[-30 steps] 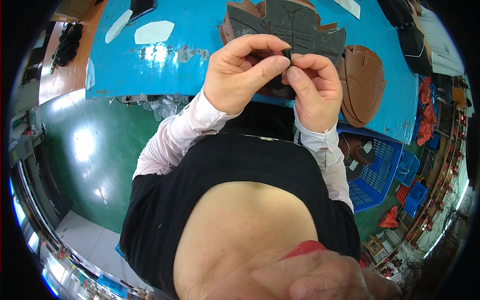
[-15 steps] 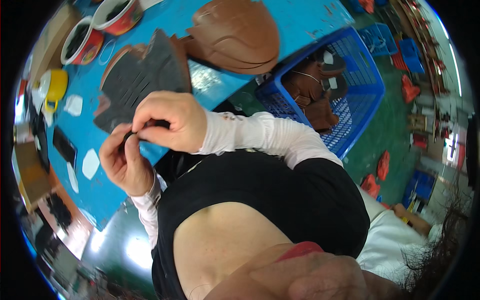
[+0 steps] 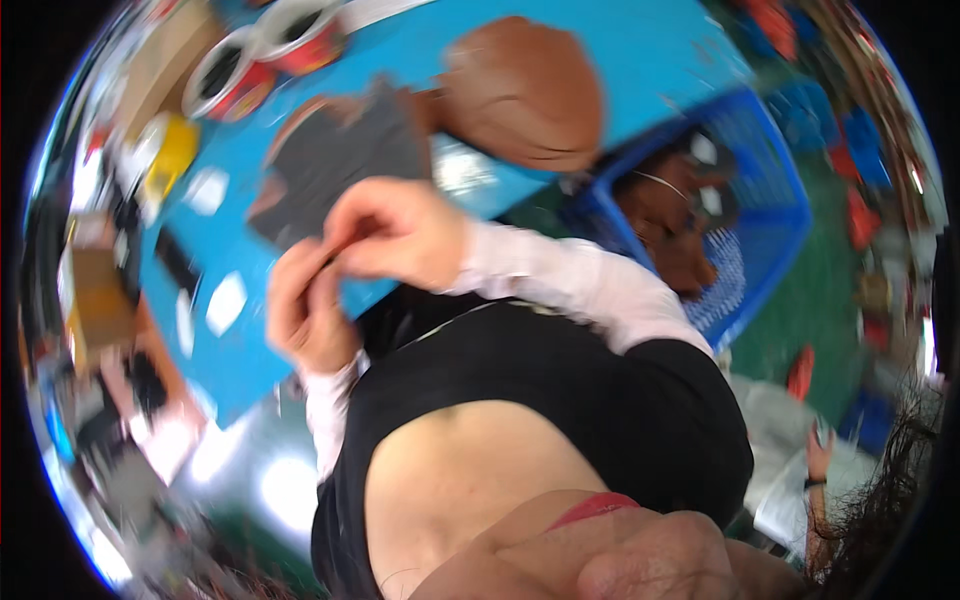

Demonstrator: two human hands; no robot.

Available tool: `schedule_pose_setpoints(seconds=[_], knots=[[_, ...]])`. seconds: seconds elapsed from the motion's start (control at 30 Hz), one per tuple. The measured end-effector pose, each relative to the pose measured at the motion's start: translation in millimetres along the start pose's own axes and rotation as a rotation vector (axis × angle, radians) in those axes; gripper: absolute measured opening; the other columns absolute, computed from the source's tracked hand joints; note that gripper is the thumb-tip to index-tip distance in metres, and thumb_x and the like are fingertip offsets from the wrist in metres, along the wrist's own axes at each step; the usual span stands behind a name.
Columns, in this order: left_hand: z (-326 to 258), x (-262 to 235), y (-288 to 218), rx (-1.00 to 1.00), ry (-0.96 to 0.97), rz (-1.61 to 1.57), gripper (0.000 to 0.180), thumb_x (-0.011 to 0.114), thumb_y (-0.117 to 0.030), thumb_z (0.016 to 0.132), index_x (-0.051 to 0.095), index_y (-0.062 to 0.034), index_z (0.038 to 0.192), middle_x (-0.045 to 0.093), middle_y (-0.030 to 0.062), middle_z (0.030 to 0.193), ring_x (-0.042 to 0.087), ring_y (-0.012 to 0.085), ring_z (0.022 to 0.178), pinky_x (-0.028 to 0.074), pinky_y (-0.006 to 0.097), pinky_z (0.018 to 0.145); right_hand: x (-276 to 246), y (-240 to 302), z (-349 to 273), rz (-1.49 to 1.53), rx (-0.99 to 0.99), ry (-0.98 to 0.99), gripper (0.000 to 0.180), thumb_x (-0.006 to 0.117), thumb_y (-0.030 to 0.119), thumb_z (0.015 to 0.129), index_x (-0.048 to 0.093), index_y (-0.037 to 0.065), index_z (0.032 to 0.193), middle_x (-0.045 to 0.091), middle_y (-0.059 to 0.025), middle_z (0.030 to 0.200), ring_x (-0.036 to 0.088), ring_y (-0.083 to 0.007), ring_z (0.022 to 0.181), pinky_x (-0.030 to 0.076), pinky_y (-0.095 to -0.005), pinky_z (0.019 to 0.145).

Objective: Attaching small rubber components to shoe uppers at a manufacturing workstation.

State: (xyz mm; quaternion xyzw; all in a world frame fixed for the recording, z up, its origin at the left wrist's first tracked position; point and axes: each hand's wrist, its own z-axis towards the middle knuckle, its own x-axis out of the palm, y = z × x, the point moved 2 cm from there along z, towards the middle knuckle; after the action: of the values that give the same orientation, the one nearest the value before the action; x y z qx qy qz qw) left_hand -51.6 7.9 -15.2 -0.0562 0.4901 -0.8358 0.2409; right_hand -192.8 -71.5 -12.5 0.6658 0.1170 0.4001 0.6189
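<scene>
The picture is tilted and blurred. My left hand (image 3: 305,310) and my right hand (image 3: 400,235) meet over the blue table (image 3: 250,340), both in pale sleeves. Their fingertips pinch the near edge of a flat dark grey piece of material (image 3: 345,150), which lies partly over a brown piece on the table. The right hand is above the left one in the picture. The exact spot of the grip is too blurred to make out.
A stack of brown rounded pieces (image 3: 520,90) lies beyond the hands. A blue basket (image 3: 770,190) with brown pieces stands at the right. Two red-and-white round tins (image 3: 260,50), a yellow object (image 3: 170,155) and white patches sit at the left. Another person's hand (image 3: 820,455) shows at the lower right.
The view has swung round, so the table now runs to the upper left and the basket to the upper right. Both hands stay pinched on the dark grey piece.
</scene>
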Motion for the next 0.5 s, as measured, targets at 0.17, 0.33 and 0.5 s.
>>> schedule_pose_setpoints(seconds=[0.17,0.33,0.5], knots=[[15.9,4.1,-16.1,0.047,0.184,0.024,0.022,0.066,0.012,0.079,0.066,0.0031,0.099,0.066,0.0139,0.098,0.063,0.0199,0.087,0.051,0.027,0.073,-10.5,-4.3,-6.9,0.169,0.124,0.010,0.020,0.062,-0.001,0.089,0.053,0.001,0.107,0.061,-0.0073,0.098,0.062,-0.0145,0.089,0.053,-0.0290,0.080],[19.2,-7.8,-12.9,0.060,0.223,0.106,0.026,0.070,0.009,0.077,0.065,-0.0018,0.100,0.066,0.0095,0.094,0.063,0.0169,0.072,0.050,0.026,0.061,-9.9,7.0,-2.0,0.120,0.156,0.061,0.017,0.060,-0.003,0.091,0.049,0.003,0.102,0.059,-0.0069,0.101,0.058,-0.0130,0.093,0.051,-0.0294,0.085],[20.7,-16.8,0.1,0.002,0.182,0.169,0.023,0.069,0.007,0.076,0.065,-0.0032,0.096,0.065,0.0073,0.089,0.062,0.0166,0.067,0.050,0.026,0.057,-32.4,28.0,24.6,-0.515,-0.141,-0.111,0.016,0.064,-0.001,0.089,0.053,0.004,0.100,0.061,-0.0023,0.095,0.057,-0.0085,0.083,0.048,-0.0238,0.075]])
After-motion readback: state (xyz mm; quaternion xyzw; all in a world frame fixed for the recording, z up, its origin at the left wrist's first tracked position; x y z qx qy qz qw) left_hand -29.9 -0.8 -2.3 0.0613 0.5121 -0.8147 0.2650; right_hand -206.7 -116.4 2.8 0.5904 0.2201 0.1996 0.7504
